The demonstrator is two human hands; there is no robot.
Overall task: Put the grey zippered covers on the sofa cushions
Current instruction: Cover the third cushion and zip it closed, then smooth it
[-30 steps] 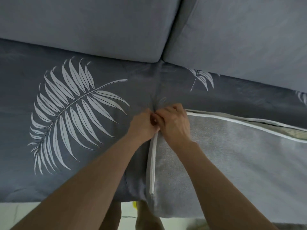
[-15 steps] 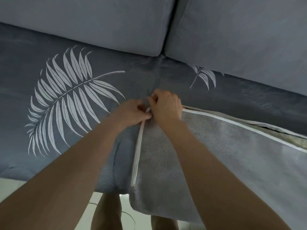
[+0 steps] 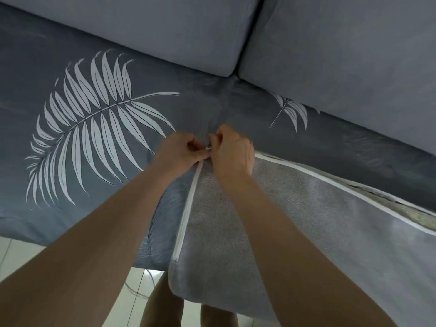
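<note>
- My left hand [image 3: 178, 153] and right hand [image 3: 233, 153] meet at the far corner of the grey cover [image 3: 247, 223], which lies on the sofa seat in front of me.
- Both hands are clenched in a pinch. The thumb and curled fingers of each close on the white zipper [image 3: 187, 206] where it turns the corner.
- A small pale glint shows between the fingertips; I cannot tell whether it is the slider.
- From that corner the zipper runs toward me along the cover's left edge, where it looks closed, and ends near the front of the seat.
- Its other leg runs off to the right along the cover's far edge. At far right it gapes, and a strip of the pale inner cushion [image 3: 410, 208] shows in the opening.
- The cover's woven grey panel faces up, and its near edge hangs past the front of the seat, above my legs [image 3: 162, 303].
- Just left of the cover lies the blue-grey seat fabric [image 3: 30, 67], printed with a large white palm leaf [image 3: 94, 131].
- A smaller leaf [image 3: 292, 112] shows beyond my right hand.
- Behind the seat stand the left back cushion [image 3: 141, 27] and the right back cushion [image 3: 342, 48], both plain light grey. Their edges meet just beyond my hands.
- Pale floor tiles [image 3: 16, 251] show below the seat's front edge.
</note>
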